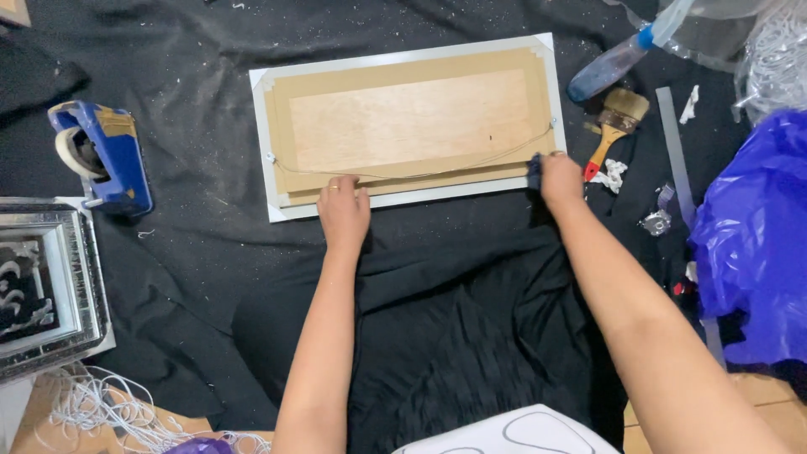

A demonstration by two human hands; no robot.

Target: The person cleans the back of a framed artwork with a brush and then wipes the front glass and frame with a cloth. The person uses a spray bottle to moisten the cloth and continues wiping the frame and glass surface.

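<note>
Head view looks straight down on a picture frame point(408, 126) lying face down on black cloth point(193, 252), its brown paper backing up and a hanging wire point(403, 175) strung across. Left hand point(343, 208) lies flat on the frame's near edge, fingers together, gripping nothing. Right hand point(561, 178) sits at the right corner, its grip pinched on a small dark object I can't identify. Blue tape dispenser point(105, 155) rests left; paintbrush point(615, 126) lies right.
</note>
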